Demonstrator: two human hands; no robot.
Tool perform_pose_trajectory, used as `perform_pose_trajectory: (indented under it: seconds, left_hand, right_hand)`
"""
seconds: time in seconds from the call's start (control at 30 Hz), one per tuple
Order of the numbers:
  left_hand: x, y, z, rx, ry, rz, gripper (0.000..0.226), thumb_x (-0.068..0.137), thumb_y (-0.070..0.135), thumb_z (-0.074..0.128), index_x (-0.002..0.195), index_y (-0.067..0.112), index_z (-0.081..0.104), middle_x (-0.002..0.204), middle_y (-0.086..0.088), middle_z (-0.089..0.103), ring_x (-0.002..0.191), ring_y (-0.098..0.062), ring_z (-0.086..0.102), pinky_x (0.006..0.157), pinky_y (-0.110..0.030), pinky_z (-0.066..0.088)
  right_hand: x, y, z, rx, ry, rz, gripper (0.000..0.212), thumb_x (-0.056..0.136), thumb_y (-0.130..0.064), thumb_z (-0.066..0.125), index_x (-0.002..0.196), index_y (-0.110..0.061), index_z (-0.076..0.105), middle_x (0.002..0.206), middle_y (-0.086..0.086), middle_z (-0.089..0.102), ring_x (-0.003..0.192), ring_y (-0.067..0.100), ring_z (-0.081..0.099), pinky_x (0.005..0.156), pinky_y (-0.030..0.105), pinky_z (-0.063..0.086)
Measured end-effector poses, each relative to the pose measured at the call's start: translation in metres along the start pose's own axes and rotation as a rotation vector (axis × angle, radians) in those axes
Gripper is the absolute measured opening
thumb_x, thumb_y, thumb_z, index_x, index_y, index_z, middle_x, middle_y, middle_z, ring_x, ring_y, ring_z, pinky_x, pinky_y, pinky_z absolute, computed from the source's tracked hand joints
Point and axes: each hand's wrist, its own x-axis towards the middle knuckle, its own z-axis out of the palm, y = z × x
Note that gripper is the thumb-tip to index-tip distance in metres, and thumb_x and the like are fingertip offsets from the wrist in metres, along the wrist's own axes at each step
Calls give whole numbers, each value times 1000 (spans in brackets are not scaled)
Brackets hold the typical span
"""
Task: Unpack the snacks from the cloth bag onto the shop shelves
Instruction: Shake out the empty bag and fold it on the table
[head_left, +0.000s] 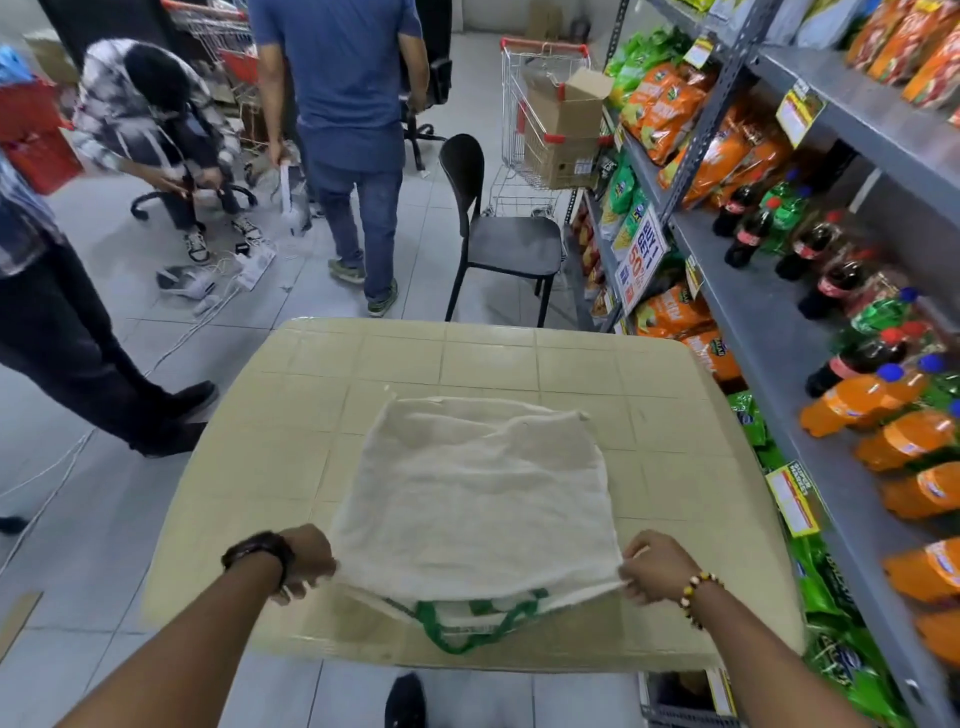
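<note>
Head view: left hand and right hand each pinch one near corner of the flat cloth bag, which stretches away across the table, its mouth toward the person

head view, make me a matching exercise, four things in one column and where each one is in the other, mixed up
Things:
1. cloth bag
2. cardboard box
3. black chair
4. orange soda bottles

Places:
A. inside the shopping trolley
B. on the floor beyond the table
C. flat on the table, a hand at each near corner
D. lying on the grey shelf, at the right

Pairs: 1-C, 2-A, 3-B, 4-D
</note>
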Motion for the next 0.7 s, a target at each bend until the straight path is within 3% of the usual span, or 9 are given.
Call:
perform_pose_trajectory:
  seconds: [0.1,0.2,0.27,0.4,0.47,0.57,0.63,0.7]
  left_hand:
    - [-1,19,-37,-266,-57,13,30,81,36,70,95,9,73,87,-4,77,59,-19,60,56,-25,49]
    - [11,42,-75,-486,-41,71,35,81,41,71,89,7,72,76,-3,72,52,-16,41,52,-24,32]
    - [26,58,-98,-628,-8,104,33,81,41,71,85,8,70,75,-3,71,52,-15,37,51,-23,29]
    - [58,94,-126,-860,-18,138,27,86,36,64,104,17,71,86,0,77,64,-15,54,57,-21,40]
    - [80,109,-137,-927,-19,172,34,88,39,63,113,17,70,104,1,77,80,-17,62,66,-27,50]
    - [104,122,-143,-952,1,201,59,91,39,65,144,24,44,134,0,60,102,-24,63,78,-38,55]
    - [119,126,-140,-890,15,185,81,91,37,67,155,28,19,144,-4,48,114,-29,59,81,-41,54]
    - [125,124,-131,-830,44,176,83,92,31,66,157,26,13,147,-9,45,123,-32,53,90,-45,51]
  right_hand:
    - [9,-31,-24,275,-21,30,8,83,8,60,87,1,58,77,26,63,59,33,66,56,35,56]
    - [24,-61,-41,473,0,46,9,83,6,59,91,1,58,72,22,58,55,30,61,48,30,55]
    - [39,-86,-49,584,28,53,9,85,4,58,94,3,58,76,20,56,60,29,59,46,29,56]
    - [71,-127,-60,787,91,26,5,91,0,54,92,2,59,88,20,62,77,30,64,52,27,59]
    - [94,-141,-60,874,126,-30,7,92,0,53,97,0,58,101,23,62,87,31,65,65,33,60]
    - [120,-149,-52,783,126,-94,32,92,-6,57,123,-10,49,120,18,57,109,32,59,96,44,48]
    - [134,-152,-39,595,154,-95,57,88,-11,65,139,-16,39,127,12,54,122,30,53,101,46,43]
    - [138,-154,-23,342,211,-131,66,83,-13,73,141,-15,42,133,11,51,127,27,50,98,42,44]
